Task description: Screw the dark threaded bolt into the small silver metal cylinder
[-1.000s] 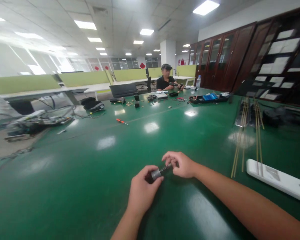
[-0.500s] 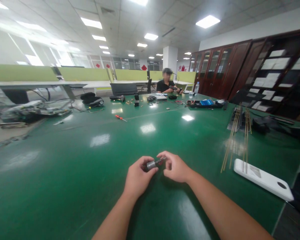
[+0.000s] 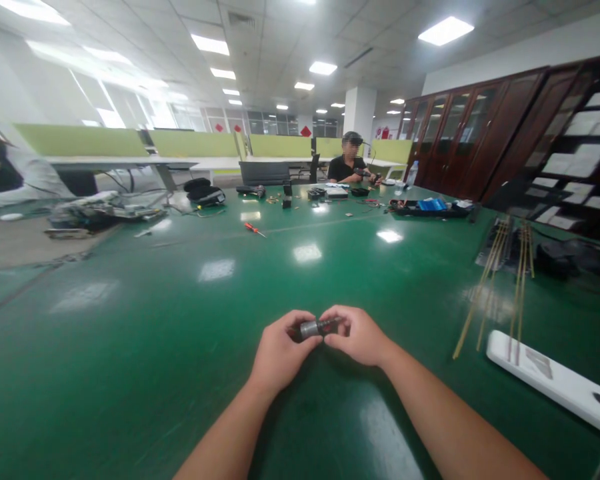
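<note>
My left hand (image 3: 281, 350) is closed around a small grey metal cylinder (image 3: 309, 329), its thumb and fingers wrapped on the body. A thin dark shaft runs out of the cylinder to the right. Around that shaft, my right hand (image 3: 359, 335) has its thumb and fingertips curled; part of the shaft is hidden by them. Both hands are close together above the green table (image 3: 260, 287), near its front. What exact part the cylinder is cannot be made out.
An orange screwdriver (image 3: 254, 229) lies farther back. To the right are a white case-like object (image 3: 555, 380) and several thin yellowish sticks (image 3: 485, 287). A person (image 3: 347, 163) sits at the far side, near a black tray (image 3: 427, 210) and a bottle (image 3: 413, 175). Electronic clutter (image 3: 100, 210) lies left.
My right hand has come in closer to the left, its fingers now round the shaft. The view has turned left, so another person shows at the left edge.
</note>
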The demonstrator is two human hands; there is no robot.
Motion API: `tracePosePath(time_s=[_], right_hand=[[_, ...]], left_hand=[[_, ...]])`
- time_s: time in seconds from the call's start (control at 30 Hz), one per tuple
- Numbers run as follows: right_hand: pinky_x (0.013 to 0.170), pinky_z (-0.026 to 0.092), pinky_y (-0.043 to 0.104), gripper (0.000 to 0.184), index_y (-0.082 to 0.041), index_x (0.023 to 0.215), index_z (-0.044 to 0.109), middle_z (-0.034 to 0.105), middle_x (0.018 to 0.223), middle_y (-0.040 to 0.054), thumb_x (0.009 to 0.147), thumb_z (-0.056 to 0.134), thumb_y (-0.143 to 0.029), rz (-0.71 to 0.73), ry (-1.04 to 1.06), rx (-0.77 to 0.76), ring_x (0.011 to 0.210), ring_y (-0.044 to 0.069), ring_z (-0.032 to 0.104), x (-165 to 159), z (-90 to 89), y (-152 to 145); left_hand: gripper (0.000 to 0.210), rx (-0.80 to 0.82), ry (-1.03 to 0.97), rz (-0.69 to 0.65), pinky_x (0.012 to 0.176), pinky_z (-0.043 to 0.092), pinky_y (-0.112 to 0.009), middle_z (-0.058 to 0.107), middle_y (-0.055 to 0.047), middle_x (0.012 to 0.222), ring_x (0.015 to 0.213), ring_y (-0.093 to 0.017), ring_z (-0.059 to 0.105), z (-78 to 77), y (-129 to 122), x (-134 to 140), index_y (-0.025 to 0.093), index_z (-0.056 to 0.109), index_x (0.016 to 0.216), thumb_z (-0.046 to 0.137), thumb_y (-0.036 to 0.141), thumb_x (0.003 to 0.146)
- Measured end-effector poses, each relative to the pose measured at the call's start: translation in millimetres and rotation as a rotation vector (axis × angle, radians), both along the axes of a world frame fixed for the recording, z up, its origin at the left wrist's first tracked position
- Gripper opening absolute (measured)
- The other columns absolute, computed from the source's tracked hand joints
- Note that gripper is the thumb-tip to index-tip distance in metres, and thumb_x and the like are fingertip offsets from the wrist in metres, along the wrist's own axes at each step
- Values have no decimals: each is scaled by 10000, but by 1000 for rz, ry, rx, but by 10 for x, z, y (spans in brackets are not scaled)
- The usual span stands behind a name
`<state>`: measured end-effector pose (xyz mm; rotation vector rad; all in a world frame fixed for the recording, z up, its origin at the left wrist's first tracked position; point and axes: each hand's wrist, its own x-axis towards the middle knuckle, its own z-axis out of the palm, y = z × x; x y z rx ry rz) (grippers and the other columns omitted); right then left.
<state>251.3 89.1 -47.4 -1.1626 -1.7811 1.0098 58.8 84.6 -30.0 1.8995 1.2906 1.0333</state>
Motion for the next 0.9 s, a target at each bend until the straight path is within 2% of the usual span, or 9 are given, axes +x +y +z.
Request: tracePosePath(time_s=[0.17,0.5,0.8,0.9], right_hand=[[489,309,204,242,-172,975,695,504,558,-63,735,669,-169,-13,-10,-12,474,82,385,5,5,5],[549,367,215,187,-170,927,703,613,695,-15,743,667,-178,-8,0,6,543,94,453,10,-10,0],[557,383,215,174,-167,916,696,622,703,-12,743,685,-189,-25,-19,6,557,98,470,1,-2,1],[523,352,207,190,-170,928,695,575,638,-34,740,687,-194,-27,-43,5,521,89,434,3,10,-6]], left_hand=[[219,11,0,-7,766,496,-300,713,-5,904,803,-195,645,-15,5,-5,220,708,940,686,236,723],[210,21,18,-18,769,503,-297,715,-5,901,810,-198,645,-25,2,-2,231,715,926,690,246,719],[211,20,29,-16,758,498,-295,718,-7,903,805,-198,644,-17,0,6,227,714,932,680,266,727],[210,21,28,-16,747,498,-296,720,-15,896,801,-202,647,-11,-1,9,217,714,925,681,289,730]])
